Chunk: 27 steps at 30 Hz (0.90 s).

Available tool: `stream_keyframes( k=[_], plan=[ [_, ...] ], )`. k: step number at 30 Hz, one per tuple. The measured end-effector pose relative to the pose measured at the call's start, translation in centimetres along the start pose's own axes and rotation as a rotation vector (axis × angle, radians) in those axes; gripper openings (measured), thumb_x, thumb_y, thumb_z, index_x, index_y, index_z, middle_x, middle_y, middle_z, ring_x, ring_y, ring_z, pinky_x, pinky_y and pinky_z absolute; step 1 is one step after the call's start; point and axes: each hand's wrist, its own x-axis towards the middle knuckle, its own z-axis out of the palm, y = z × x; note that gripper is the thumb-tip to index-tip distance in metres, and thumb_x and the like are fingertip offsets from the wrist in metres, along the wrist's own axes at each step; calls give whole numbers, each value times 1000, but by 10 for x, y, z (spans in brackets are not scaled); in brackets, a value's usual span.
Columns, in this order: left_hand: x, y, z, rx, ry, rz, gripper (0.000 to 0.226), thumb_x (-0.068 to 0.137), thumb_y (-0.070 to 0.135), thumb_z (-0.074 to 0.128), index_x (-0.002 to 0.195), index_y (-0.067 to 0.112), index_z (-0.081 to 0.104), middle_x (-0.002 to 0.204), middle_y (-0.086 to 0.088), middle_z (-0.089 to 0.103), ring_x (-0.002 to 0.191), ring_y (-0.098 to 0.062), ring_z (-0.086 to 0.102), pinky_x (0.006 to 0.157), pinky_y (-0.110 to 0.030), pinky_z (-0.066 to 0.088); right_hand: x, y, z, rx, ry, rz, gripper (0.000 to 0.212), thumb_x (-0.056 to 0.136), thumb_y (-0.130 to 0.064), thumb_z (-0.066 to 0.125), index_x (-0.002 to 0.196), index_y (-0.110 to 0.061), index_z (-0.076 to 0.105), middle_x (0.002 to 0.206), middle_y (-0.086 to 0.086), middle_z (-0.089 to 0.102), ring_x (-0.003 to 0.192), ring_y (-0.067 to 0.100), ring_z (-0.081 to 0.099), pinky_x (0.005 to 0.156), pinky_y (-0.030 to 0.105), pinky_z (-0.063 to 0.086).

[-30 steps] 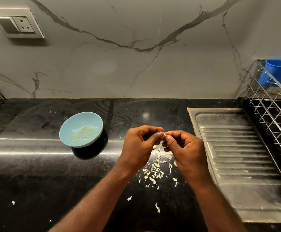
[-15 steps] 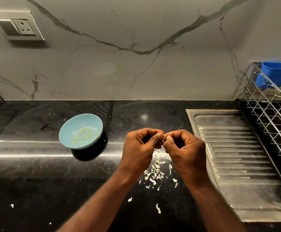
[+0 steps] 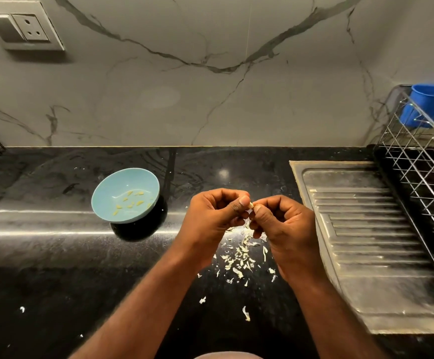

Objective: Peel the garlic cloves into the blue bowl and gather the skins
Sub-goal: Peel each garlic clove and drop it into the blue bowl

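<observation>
Head view, looking down: I see both hands raised just above the black counter (image 3: 55, 268), knuckles nearly meeting. Left hand (image 3: 210, 221) has its fingers curled in, thumb tip pinching one end of a small pale garlic clove (image 3: 251, 204); right hand (image 3: 285, 229) is curled too, thumb and forefinger pinching the other end. Only a sliver of the clove shows between the thumbs. Skins (image 3: 239, 257) lie scattered on the counter directly under and just behind the hands, with a few stray flakes nearer me. Blue bowl (image 3: 112, 187) sits on the counter left of the hands, apart from them, with peeled yellowish pieces (image 3: 133, 202) in its bottom. Steel drainboard (image 3: 366, 229) is right of the hands, a wire rack (image 3: 423, 172) beyond it, a blue container (image 3: 433, 104) at the rack's far end.
</observation>
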Motion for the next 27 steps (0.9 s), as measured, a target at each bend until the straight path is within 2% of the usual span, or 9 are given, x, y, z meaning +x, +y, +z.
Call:
stream_keyframes(
  k=[5,9,12,15,17,19,21,24,27],
  plan=[
    [0,-7,0,123,69,72,12,89,10,67,97,2,71,78,-6,74,73,-14,69,66,-22,54,1,-1,0,-66,-32,5,32,77,-40,66,84,-9,70,70,3,71,59,13,65,54,24,54],
    [-1,-8,-1,131,4,45,26,90,23,61,102,4,74,90,-12,75,81,-17,70,74,-26,55,2,-2,2,-102,-38,-12,30,78,-40,65,84,-11,70,71,2,71,58,10,65,54,22,53],
    [-2,-10,-3,129,-22,32,23,90,24,61,102,8,74,95,-12,75,86,-18,69,79,-30,55,3,-1,1,-103,-34,-8,34,76,-45,65,83,-12,69,71,1,70,59,11,65,54,23,55],
    [-2,-12,-4,80,7,12,21,92,18,59,100,5,73,88,-11,74,83,-17,69,76,-27,55,2,0,1,-93,-48,8,32,80,-42,70,83,-10,69,70,1,70,60,11,66,54,22,53],
    [-2,-13,-4,4,31,-19,23,89,21,60,99,3,72,83,-9,73,80,-16,67,72,-24,55,2,3,1,-90,-42,20,23,85,-33,74,81,-11,68,70,3,70,60,11,66,54,22,52],
    [-2,-14,-5,-71,52,-37,26,84,22,63,98,1,72,83,-11,71,78,-18,66,70,-23,56,3,6,-1,-82,-12,28,16,82,-24,61,76,-10,67,68,7,69,60,16,65,53,24,52],
    [-1,-15,-6,-110,79,-51,26,81,22,66,95,1,73,85,-14,72,77,-19,66,69,-24,57,4,8,-5,-97,7,17,25,82,-30,57,71,-10,66,65,9,67,59,19,64,52,27,52],
    [-1,-14,-8,-131,96,-77,24,80,20,68,93,0,73,86,-15,73,76,-19,67,69,-23,58,6,13,-12,-266,20,-12,27,91,-29,69,69,-14,65,64,3,67,57,17,63,55,33,54],
    [-1,-15,-10,-142,104,-99,24,80,18,69,91,-2,72,85,-15,73,74,-19,68,66,-23,58,8,22,-18,-444,-45,7,16,86,-18,75,75,-26,67,71,-9,69,65,6,65,62,24,55]
  ],
)
